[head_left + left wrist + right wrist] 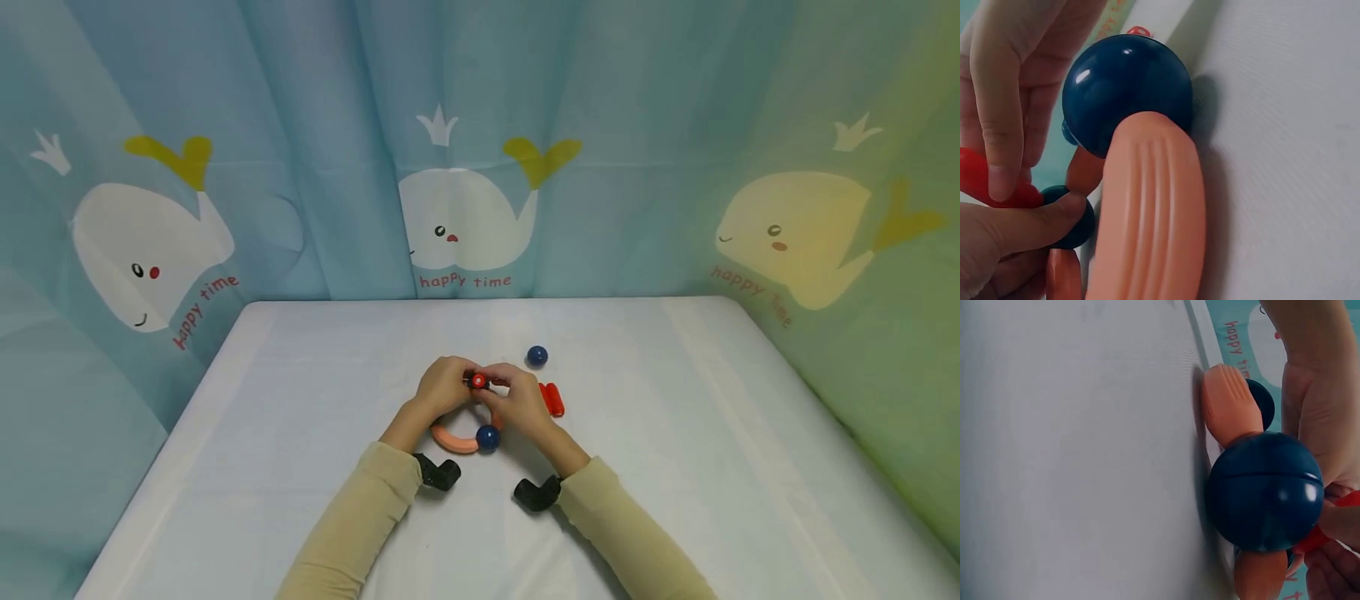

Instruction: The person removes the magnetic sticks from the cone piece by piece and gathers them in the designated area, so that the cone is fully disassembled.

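Observation:
In the head view my left hand and right hand meet over a ring of curved orange rods and dark blue balls. My left thumb and fingers pinch one small blue ball of the ring, seen in the left wrist view. A short red rod stands up from that ball, and my right fingers pinch it. Nearest the wrist cameras is another blue ball, joined between two orange rods; it looks large there. The far part of the ring is hidden behind my hands.
A loose blue ball lies on the white table beyond my right hand. Two red rods lie beside that hand, partly covered by it. A blue whale-print curtain hangs around the table's back and sides.

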The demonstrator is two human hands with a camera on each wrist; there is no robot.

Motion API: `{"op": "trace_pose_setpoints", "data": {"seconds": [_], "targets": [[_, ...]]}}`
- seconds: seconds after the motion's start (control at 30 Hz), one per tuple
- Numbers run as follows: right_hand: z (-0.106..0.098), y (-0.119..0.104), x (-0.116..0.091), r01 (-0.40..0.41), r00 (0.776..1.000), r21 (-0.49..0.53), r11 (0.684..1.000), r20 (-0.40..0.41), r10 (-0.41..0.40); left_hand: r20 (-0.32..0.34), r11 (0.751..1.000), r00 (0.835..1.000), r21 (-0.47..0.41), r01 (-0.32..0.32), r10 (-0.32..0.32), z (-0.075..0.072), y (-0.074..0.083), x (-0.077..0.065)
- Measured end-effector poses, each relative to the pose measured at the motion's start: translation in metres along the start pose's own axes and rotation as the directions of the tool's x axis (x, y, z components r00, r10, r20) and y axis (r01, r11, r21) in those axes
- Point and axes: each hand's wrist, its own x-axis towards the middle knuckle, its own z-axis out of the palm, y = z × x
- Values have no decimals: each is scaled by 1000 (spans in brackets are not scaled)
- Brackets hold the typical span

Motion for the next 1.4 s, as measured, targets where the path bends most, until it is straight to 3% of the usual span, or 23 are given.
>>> {"op": "trace_pose_setpoints", "data": {"seconds": [0.2, 0.33, 0.6, 0.93, 1.17, 1.4], "targets": [[2, 0, 0, 98, 994, -109, 989, -27, -101, -18, 998, 999, 54, -25, 26, 0, 2, -1], [2, -1, -3, 118, 989, -159, 980, -65, -130, -15, 996, 999, 82, -33, 34, 0, 3, 0], [-7, -20, -4, 133, 972, -126, 983, -176, -154, 19, 994, 1000, 107, -25, 23, 3, 6, 0], [-35, -19, -6, -50, 986, -142, 989, -162, 26, 21, 992, 1000, 129, 9, -12, -1, 6, -4], [-60, -15, -16, -207, 971, -102, 973, -145, 192, 21, 990, 999, 138, 24, -27, 1, 7, -4], [-83, 3, -33, -303, 945, -79, 950, -154, 289, 20, 992, 999, 118, 41, -44, 3, 7, -4]]}}
